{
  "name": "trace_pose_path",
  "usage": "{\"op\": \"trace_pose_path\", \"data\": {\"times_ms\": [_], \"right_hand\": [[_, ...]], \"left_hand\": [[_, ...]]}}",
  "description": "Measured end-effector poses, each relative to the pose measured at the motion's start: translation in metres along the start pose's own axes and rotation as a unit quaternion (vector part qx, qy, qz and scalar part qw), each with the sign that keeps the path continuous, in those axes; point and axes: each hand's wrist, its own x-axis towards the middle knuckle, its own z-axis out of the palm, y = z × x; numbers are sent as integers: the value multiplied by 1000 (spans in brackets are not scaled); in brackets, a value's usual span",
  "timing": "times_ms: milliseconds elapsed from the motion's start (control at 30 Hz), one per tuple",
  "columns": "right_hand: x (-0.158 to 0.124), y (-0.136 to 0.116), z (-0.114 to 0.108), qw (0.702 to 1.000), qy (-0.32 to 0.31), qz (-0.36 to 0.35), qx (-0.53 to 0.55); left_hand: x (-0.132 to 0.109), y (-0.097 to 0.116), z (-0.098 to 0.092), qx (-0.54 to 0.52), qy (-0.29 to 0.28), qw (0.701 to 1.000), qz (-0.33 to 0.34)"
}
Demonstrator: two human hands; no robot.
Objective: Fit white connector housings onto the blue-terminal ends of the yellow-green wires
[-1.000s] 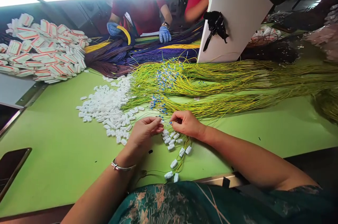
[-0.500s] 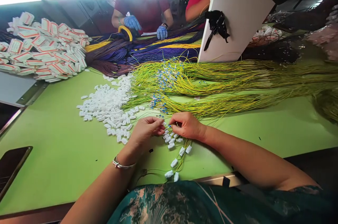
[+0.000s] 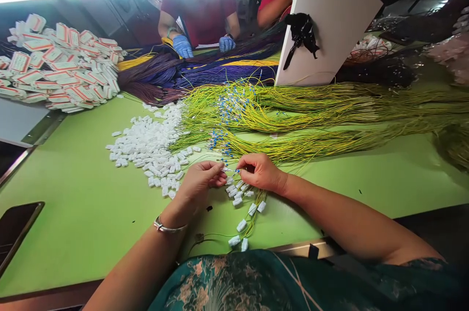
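My left hand (image 3: 205, 175) is pinched closed on a small white plastic connector, mostly covered by the fingertips. Facing it, my right hand (image 3: 262, 172) pinches a thin wire (image 3: 237, 170) with a blue sleeve at its metal tip. The tip points toward the connector; whether it has entered cannot be made out. Below my fingers lie several white connectors on wires (image 3: 237, 200), some trailing toward my body. A heap of loose white connectors (image 3: 146, 140) spreads left of my hands. Yellow-green wires (image 3: 300, 147) with blue-sleeved ends lie just beyond them.
A phone (image 3: 16, 237) lies on the green table (image 3: 84, 193) at left. Labelled white packets (image 3: 62, 66) are piled at the back left. A white panel (image 3: 322, 27) stands behind the wires. Across the table, a person in blue gloves (image 3: 182, 46) sits by dark wire bundles (image 3: 212, 76).
My fingertips have drawn slightly apart, so the blue-sleeved tip and white piece between them show better. Across the table, one gloved hand has moved lower, and the yellow coil there has dropped.
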Motion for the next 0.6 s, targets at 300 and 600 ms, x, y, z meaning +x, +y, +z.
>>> {"op": "trace_pose_path", "data": {"times_ms": [300,600], "right_hand": [[-1,1,4,997,-9,-33,-65],[1,3,3,999,-11,36,-27]], "left_hand": [[-10,-2,16,74,26,996,44],[-5,-3,17,59,48,996,47]]}}
